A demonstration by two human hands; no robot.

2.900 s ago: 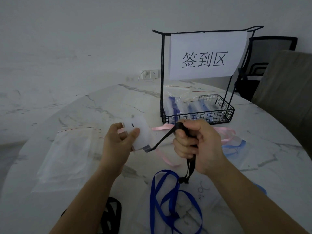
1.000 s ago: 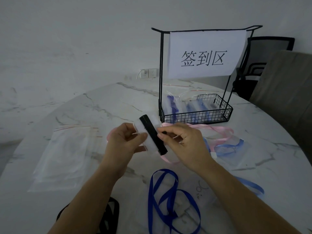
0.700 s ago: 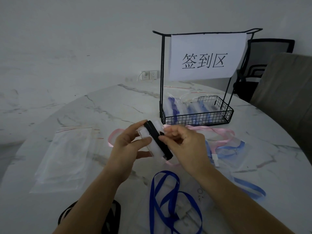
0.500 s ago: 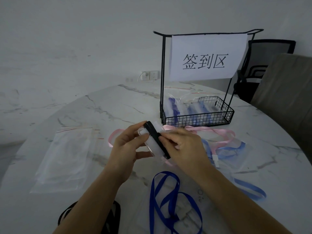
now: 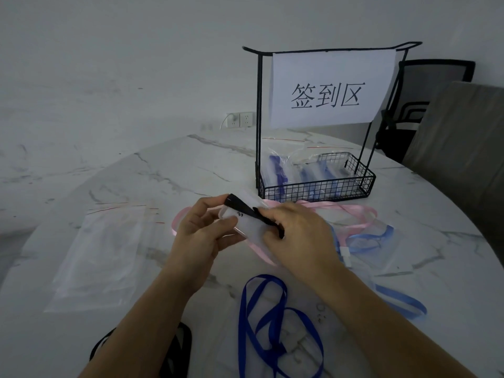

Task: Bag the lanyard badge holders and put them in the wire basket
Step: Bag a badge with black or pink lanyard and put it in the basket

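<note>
Clear badge holder (image 5: 245, 223) held above bench (image 5: 191, 165), near side of wire basket (image 5: 316, 188); long axis runs far-left to near-right, black lanyard (image 5: 243, 209) lying along it; left hand (image 5: 201, 236) fingers pinch its left edge; right hand (image 5: 297, 236) fingers curl, pinching lanyard at right end

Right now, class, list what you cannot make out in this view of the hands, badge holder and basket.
Head view:
- Marking on the badge holder: too small, partly under the black lanyard.
- Lanyard's far end: under the right hand.
- Bag count in the wire basket: mesh and overlapping plastic.
- Black object: cut off by the bottom edge.
</note>
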